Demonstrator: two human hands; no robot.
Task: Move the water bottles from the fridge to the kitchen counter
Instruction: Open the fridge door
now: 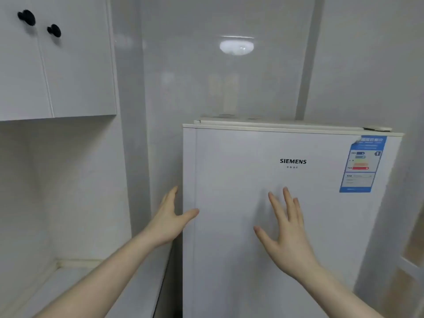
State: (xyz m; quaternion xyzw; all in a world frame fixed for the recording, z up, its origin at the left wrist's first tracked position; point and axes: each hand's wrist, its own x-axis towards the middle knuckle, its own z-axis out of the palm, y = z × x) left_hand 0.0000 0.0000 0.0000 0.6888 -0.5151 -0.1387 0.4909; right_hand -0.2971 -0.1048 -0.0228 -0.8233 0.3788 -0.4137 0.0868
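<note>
A white Siemens fridge stands in front of me with its door closed. No water bottles are in view. My left hand is at the door's left edge, fingers straight along the fridge's side and thumb lying across the door front. My right hand is spread flat with straight fingers in front of the middle of the door; whether it touches the door I cannot tell. The white kitchen counter lies to the left of the fridge, low in the view.
White wall cabinets with two black knobs hang above the counter at the upper left. A blue energy label sticks on the door's upper right. Glossy white wall panels stand behind the fridge. A narrow gap separates counter and fridge.
</note>
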